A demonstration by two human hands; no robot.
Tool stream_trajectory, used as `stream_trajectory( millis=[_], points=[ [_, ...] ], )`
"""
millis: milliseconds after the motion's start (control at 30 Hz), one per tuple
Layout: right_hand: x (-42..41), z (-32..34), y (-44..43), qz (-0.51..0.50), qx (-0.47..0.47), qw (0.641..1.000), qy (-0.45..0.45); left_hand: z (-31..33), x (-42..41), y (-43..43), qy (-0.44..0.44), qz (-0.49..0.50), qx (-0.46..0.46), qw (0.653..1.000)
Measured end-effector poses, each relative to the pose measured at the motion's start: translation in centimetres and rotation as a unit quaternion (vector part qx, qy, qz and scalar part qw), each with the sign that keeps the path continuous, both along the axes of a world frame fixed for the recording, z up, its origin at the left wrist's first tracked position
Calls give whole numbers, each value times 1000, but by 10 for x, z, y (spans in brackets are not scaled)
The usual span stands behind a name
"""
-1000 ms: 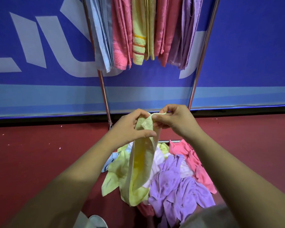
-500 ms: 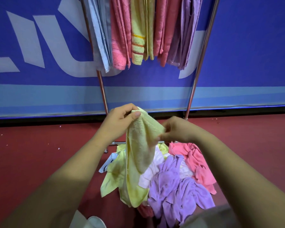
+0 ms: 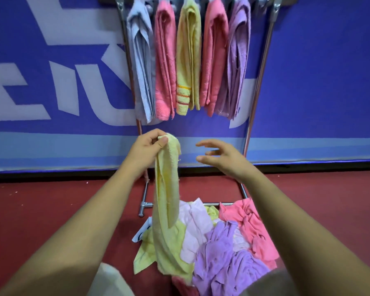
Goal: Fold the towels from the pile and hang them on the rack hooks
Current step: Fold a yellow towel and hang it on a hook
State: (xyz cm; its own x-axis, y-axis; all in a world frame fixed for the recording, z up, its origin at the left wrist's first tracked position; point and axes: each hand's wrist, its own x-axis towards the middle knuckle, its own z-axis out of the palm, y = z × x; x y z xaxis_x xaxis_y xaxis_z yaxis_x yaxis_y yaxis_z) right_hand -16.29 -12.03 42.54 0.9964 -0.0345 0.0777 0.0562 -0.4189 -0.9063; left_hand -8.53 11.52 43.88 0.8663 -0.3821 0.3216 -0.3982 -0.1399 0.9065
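The left hand (image 3: pixel 146 146) pinches the top of a yellow towel (image 3: pixel 167 189) between thumb and curled fingers, holding it up in front of the rack (image 3: pixel 259 82). The cloth hangs straight down in a long narrow strip, and its lower end reaches the pile (image 3: pixel 222 242) of yellow, white, purple and pink towels on the red floor (image 3: pixel 51 210). The right hand (image 3: pixel 220 155) is released, fingers spread and grasping nothing, near the towel's upper part but apart from it. On the rack five folded towels already hang side by side: a grey-blue towel (image 3: pixel 141 60), a pink towel (image 3: pixel 165 60), a striped yellow towel (image 3: pixel 188 60), a coral towel (image 3: pixel 215 50) and a purple towel (image 3: pixel 237 56). The held towel looks light, soft and completely limp. It will not keep a fold by itself, and loose layers are likely to slide apart if only one is caught. Its rough weave should give the fingers good hold. The sensible place for the free hand is probably the hanging edge partway down, or the bottom end, so the strip can be doubled up, with all layers pinched together at the top fold before it goes to a hook.
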Motion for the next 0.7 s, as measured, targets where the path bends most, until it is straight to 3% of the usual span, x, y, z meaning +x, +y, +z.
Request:
stream_trajectory(
  millis=[200,300,433,533,633,700],
  points=[
    [-2,46,34,57,-25,997,-53,85,-21,14,22,-145,-15,989],
    [-7,71,34,47,57,995,-73,119,-33,13,42,-196,-58,978],
    [-15,92,22,110,186,976,-25,156,-48,2,62,-241,-128,960],
    [-24,102,8,96,144,984,-28,178,-51,-7,54,-242,-150,957],
    [-35,113,-1,90,66,992,-50,194,-44,-13,19,-191,-103,976],
    [-41,129,-7,37,105,991,-69,201,-34,-14,-19,-122,-51,991]
  ],
)
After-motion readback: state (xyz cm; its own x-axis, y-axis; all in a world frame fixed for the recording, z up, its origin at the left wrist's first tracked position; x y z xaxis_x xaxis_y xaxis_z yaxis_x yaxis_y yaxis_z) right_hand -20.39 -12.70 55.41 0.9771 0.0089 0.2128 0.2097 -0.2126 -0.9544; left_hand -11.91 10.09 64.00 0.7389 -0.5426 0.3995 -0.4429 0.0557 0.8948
